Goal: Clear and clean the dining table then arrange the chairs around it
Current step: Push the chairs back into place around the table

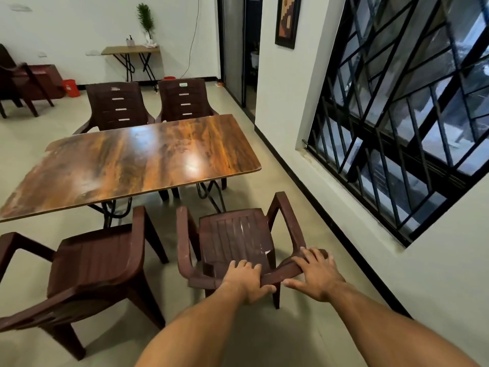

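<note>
Left hand (244, 280) and right hand (315, 274) hold a chair (238, 234) near the glossy table (127, 160)

A glossy wood-grain table (127, 165) stands on a pale floor (53, 125), its top catching bright patches of reflected light. Four brown plastic chairs share that floor: the far left chair (119, 107) and far right chair (185, 99) close against the far edge, the near left chair (92, 263) and near right chair (238, 234) set back from the near edge. A red bucket (71, 87), a side table (131, 49) and a dark armchair (21, 78) stand near the back wall.
</note>
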